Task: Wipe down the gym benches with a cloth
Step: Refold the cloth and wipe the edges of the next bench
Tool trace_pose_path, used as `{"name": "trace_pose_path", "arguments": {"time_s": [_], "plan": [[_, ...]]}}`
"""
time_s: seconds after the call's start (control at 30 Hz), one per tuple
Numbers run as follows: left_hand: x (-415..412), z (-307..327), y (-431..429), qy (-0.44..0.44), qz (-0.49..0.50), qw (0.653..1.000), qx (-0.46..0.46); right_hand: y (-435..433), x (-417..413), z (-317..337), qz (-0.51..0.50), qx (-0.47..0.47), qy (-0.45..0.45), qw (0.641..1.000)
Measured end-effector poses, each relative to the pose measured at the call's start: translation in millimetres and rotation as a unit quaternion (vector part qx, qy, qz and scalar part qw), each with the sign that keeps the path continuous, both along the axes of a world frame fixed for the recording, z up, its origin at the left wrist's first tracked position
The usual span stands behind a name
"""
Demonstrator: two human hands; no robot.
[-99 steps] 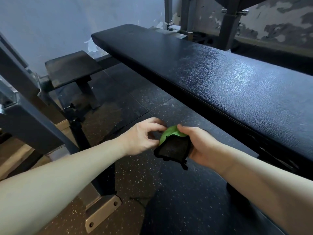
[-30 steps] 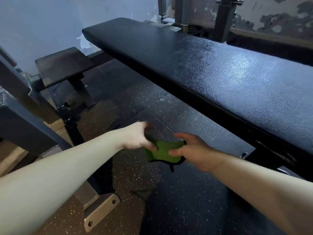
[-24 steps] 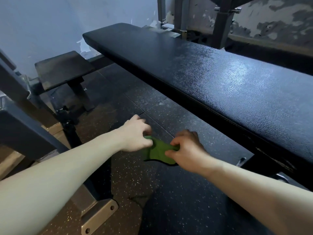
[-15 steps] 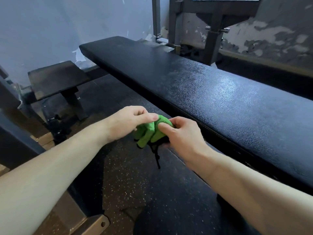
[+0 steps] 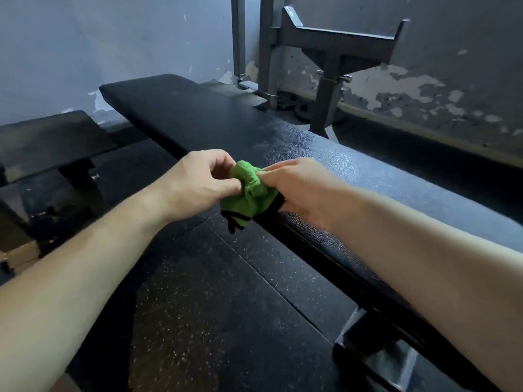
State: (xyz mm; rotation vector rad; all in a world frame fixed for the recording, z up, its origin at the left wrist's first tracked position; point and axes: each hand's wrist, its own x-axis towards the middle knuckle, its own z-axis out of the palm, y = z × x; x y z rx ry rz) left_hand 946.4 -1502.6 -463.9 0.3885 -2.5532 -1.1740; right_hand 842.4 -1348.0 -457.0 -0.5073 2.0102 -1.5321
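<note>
At frame centre we hold the bunched green cloth (image 5: 249, 193), black-edged, pinched between our left hand (image 5: 198, 185) and right hand (image 5: 300, 188), both clenched on it, over the near edge of the black bench (image 5: 353, 176); a smaller pad (image 5: 48, 142) sits at left

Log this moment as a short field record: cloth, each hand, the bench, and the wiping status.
cloth: green cloth with black edging, bunched, held in the air at the near edge of the bench
left hand: left hand pinching the cloth's left side
right hand: right hand gripping the cloth's right side
bench: long black bench, textured pad, nothing lying on it
second pad: smaller black pad to the left
wiping status: cloth not yet flat on the pad
</note>
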Motion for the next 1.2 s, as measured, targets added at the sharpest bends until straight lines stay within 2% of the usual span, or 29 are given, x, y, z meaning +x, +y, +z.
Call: {"name": "trace_pose_path", "arguments": {"time_s": [0.13,0.27,0.43,0.6,0.73,0.87,1.2], "plan": [[8,2,2,-0.047,0.109,0.990,-0.078,3,-18,-8,0.033,0.082,0.184,0.979],[12,-4,10,-0.087,0.252,0.952,-0.152,7,-23,-10,0.104,0.144,0.264,0.948],[-3,-27,22,-0.128,0.287,0.940,-0.129,14,-29,-6,0.138,0.196,0.326,0.914],[-21,-38,59,-0.141,0.300,0.943,-0.038,22,-28,-3,0.176,0.232,0.336,0.896],[-27,-39,91,-0.082,0.360,0.921,0.121,33,-22,-8,0.203,0.215,0.354,0.887],[-21,-48,111,0.035,0.395,0.882,0.255,45,-25,-18,0.259,0.220,0.396,0.853],[-14,-94,135,0.176,0.379,0.867,0.273,52,-34,-36,0.259,0.192,0.420,0.849]]}}
